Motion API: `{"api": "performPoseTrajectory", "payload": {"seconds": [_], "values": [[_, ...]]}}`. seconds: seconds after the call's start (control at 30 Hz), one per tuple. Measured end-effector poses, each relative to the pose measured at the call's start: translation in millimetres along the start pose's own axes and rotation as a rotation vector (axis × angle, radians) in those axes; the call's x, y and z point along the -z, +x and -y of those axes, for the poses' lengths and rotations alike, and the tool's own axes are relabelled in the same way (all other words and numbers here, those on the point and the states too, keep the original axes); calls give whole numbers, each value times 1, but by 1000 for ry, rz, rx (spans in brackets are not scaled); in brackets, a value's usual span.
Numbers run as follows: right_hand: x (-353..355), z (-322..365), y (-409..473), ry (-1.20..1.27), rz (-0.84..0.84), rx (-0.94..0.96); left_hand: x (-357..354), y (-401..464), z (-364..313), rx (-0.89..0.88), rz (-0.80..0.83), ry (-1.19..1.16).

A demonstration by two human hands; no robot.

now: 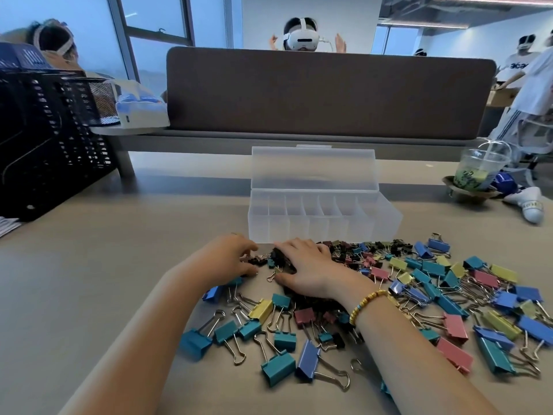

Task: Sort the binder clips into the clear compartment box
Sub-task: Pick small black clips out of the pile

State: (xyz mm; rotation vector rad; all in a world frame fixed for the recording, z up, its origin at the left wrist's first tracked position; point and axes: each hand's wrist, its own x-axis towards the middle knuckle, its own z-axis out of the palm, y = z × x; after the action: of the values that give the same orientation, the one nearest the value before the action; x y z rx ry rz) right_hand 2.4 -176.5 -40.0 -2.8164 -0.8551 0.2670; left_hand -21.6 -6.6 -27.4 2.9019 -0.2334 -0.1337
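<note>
A clear compartment box (324,232) stands open in the middle of the table, lid upright, its several compartments holding nothing I can see. Binder clips (434,283) in teal, blue, pink, yellow and black lie spread in front of it. My left hand (227,259) curls its fingers around small black clips (257,260) just left of the box's front corner. My right hand (308,269) lies palm down with spread fingers on a heap of small black clips (279,256). A yellow bead bracelet is on my right wrist.
A black mesh organizer (45,139) stands at the far left. A plastic drink cup (475,169) sits on a small tray at the far right, with a white object beside it. A brown partition (329,91) closes the far side. People with headsets are behind it.
</note>
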Motion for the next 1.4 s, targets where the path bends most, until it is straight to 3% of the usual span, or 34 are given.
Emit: {"api": "performPoseTrajectory", "payload": {"seconds": [0.17, 0.57, 1.4], "values": [[-5, 1, 1, 24, -10, 44, 3, -5, 7, -5, 84, -53], [-11, 2, 4, -100, -199, 101, -6, 4, -5, -41, -16, 81], [-9, -4, 3, -142, -310, 68, -22, 16, -14, -61, -25, 275]]}}
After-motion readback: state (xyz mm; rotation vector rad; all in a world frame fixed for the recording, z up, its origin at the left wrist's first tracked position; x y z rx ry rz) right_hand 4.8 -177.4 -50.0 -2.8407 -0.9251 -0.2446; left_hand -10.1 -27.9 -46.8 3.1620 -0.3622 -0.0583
